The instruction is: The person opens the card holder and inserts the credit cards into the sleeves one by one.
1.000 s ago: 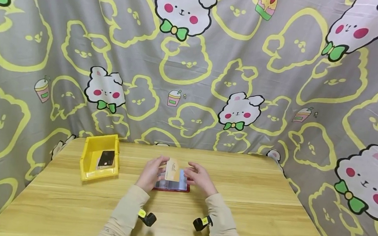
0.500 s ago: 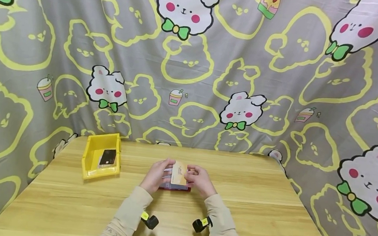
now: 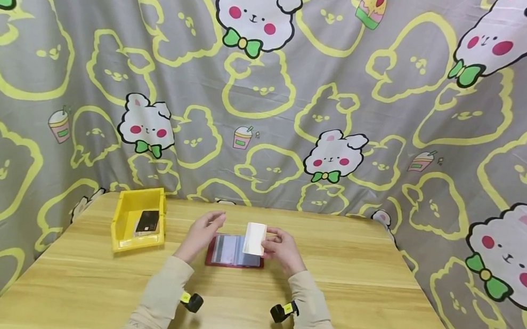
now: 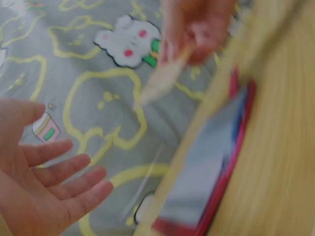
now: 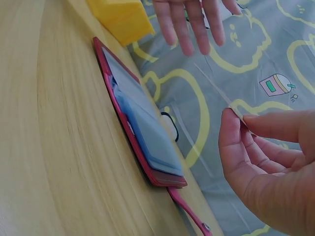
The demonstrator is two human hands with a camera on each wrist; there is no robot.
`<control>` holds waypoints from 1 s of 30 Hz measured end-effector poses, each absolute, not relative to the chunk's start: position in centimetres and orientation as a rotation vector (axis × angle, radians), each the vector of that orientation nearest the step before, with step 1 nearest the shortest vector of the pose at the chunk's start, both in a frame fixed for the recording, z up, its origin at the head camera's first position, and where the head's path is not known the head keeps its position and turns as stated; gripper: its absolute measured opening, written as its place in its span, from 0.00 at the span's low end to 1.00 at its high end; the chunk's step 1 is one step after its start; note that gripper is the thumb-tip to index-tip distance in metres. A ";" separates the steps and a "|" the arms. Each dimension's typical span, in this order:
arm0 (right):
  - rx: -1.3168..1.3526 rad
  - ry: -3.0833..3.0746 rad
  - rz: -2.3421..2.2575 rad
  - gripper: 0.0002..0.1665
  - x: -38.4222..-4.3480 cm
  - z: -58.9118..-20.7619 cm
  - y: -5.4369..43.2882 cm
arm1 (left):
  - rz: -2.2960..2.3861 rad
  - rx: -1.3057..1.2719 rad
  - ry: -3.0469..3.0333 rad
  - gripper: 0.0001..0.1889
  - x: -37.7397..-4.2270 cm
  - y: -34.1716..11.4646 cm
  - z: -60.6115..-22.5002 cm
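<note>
My right hand (image 3: 283, 249) pinches a pale card (image 3: 254, 238) by its right edge, above an open red card holder (image 3: 224, 250). In the right wrist view the card (image 5: 216, 88) is nearly edge-on between thumb and fingers. My left hand (image 3: 201, 233) hovers over the holder's left side, its fingers extended and holding nothing; the left wrist view shows this hand (image 4: 54, 187) spread. Clear plastic sleeves fill the holder (image 5: 142, 118), which lies flat on the table with a snap strap (image 5: 189, 211) sticking out.
A yellow bin (image 3: 124, 219) stands at the table's left with a black card (image 3: 148, 221) and other cards in it. Behind the wooden table (image 3: 352, 281) hangs a grey patterned curtain (image 3: 280, 96).
The left hand has let go of the card and drawn back left. The right hand has taken it by the right edge, and its face now looks plain and whitish instead of orange-patterned.
</note>
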State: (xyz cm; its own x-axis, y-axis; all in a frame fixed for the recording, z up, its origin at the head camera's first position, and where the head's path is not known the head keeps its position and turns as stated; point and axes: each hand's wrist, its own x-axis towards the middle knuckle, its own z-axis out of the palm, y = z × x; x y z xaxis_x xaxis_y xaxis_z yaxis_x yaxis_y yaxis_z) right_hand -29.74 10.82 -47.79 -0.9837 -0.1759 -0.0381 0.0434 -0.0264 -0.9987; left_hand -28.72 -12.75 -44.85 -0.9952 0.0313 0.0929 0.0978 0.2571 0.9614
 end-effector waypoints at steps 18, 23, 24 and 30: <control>-0.130 2.054 -2.160 0.27 -30.1 -47.8 11.1 | -0.540 -0.620 -3.019 0.35 -27.5 -16.9 -48.7; -0.120 2.049 -2.158 0.27 -30.3 -48.0 11.1 | -0.453 -0.607 -3.084 0.37 -27.4 -17.0 -49.2; -0.119 2.049 -2.158 0.27 -30.3 -48.0 11.2 | -0.438 -0.606 -3.097 0.37 -27.4 -17.0 -49.2; -0.117 2.044 -2.142 0.27 -30.3 -48.1 11.5 | -0.428 -0.604 -3.134 0.36 -27.3 -16.8 -48.9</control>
